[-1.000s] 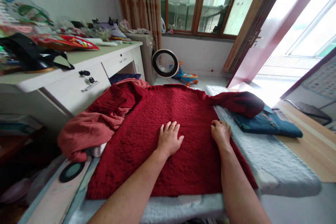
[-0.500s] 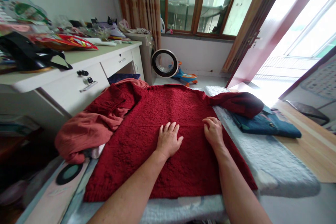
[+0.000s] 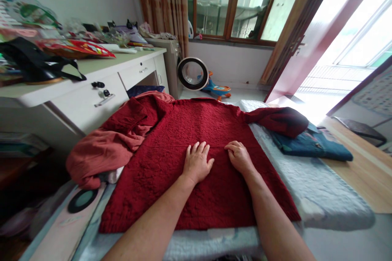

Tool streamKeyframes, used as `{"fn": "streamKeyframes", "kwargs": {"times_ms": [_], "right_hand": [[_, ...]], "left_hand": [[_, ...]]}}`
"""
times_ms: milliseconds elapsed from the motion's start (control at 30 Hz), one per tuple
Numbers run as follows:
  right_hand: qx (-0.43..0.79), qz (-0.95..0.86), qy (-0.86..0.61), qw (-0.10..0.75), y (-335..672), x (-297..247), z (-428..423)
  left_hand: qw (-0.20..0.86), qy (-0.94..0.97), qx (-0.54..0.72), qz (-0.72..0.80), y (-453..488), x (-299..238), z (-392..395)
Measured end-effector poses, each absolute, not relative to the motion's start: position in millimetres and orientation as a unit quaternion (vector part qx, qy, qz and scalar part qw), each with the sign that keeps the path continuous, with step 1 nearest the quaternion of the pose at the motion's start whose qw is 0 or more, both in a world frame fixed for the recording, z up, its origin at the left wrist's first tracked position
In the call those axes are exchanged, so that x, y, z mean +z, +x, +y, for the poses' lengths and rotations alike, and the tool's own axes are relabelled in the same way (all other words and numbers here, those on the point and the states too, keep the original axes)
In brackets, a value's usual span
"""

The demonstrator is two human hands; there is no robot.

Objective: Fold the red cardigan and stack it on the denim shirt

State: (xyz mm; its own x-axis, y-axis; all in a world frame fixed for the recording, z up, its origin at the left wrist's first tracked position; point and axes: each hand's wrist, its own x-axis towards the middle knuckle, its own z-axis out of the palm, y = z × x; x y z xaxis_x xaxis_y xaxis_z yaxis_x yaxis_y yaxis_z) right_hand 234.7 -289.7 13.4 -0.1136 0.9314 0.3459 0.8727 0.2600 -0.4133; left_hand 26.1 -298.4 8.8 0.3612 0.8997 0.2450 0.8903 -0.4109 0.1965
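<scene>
Red garment (image 3: 200,124): one, with a raised crinkled texture. Lies beneath the fingers of both hands, on a pale blue padded cover (image 3: 321,191); collar end beyond the fingertips, hem behind them on the wrist side.

Left hand (image 3: 197,163): palm down on the garment's middle, fingers a little apart, thumb out to the side, nothing gripped.

Right hand (image 3: 240,157): fingers bent and close together, tips on the cloth by a crosswise line (image 3: 214,146) level with the left fingertips. Whether they pinch any fabric, cannot tell.

Done, as far as shown: body spread broad and mostly smooth under the fingers, hem fairly straight.

Not done: garment unfolded; right-side sleeve (image 3: 277,119) stretched outward, beyond and right of the right fingers; left-side sleeve (image 3: 134,112) bunched, beyond and left of the left fingers.

Nearby: salmon cloth (image 3: 102,153), heaped, well left of the left fingers; blue denim piece (image 3: 315,147), already folded flat, well right of the right fingers.
</scene>
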Motion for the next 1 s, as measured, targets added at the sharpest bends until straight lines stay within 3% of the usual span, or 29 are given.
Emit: {"fn": "streamKeyframes", "kwargs": {"times_ms": [333,767,1000], "right_hand": [[0.062,-0.792,-0.527,0.302,214.9,7.1,-290.5],[0.014,-0.733,-0.611,0.298,229.7,8.9,-289.0],[0.038,-0.780,-0.559,0.277,212.0,8.8,-292.4]], "left_hand": [[0.018,0.827,0.151,0.540,25.6,10.8,-297.9],[0.023,0.825,0.161,0.541,26.2,7.1,-297.0],[0.024,0.812,0.173,0.557,26.1,12.6,-298.4]]}}
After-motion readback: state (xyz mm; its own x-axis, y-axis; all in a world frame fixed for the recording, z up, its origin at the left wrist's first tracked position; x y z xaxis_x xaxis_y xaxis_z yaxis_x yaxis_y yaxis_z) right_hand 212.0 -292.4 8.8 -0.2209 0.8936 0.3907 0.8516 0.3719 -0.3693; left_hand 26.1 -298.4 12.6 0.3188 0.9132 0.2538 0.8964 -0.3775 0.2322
